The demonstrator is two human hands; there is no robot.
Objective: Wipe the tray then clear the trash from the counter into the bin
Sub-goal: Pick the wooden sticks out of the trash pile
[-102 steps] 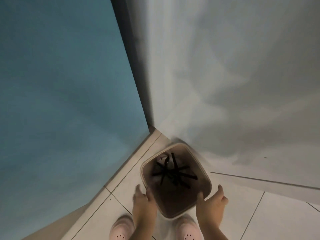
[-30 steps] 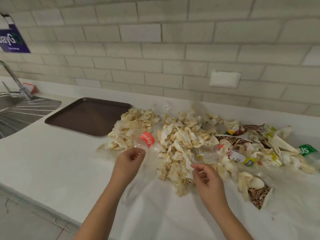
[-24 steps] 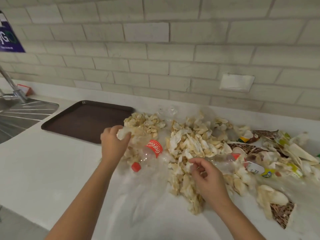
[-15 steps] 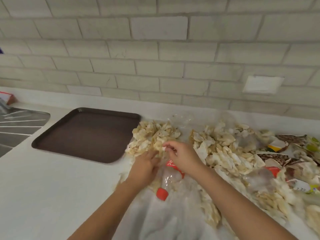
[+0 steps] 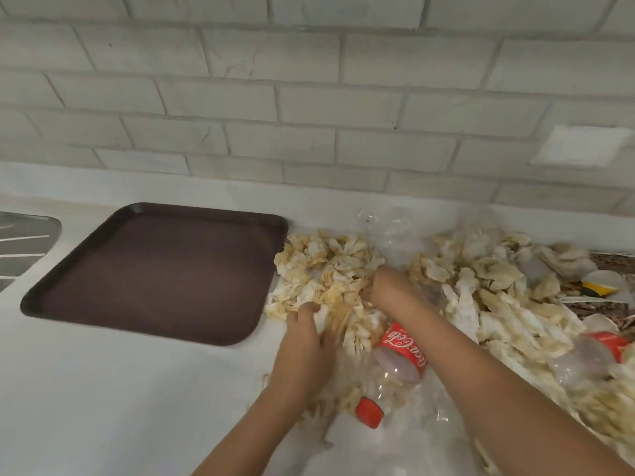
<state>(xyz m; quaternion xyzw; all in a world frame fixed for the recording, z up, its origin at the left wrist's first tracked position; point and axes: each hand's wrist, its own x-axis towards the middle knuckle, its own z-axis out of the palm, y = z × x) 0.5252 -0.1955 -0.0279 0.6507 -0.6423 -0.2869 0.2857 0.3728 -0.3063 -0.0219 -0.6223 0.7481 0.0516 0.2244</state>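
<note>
Left hand (image 5: 303, 341) and right hand (image 5: 386, 286) clutch crumpled tissues (image 5: 326, 257) on white counter (image 5: 120, 389) beside brick wall (image 5: 275, 97).

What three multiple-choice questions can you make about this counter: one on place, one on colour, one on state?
1. The tray lies: A) left of the paper pile; B) right of it; C) on it.
2. The cap of the near bottle is: A) blue; B) red; C) green.
3. The near bottle: A) stands upright; B) lies on its side; C) sits in the tray.
Answers: 1 A, the tray borders the pile's left edge; 2 B, the cap is plainly red; 3 B, it lies flat, cap toward the camera.
</note>
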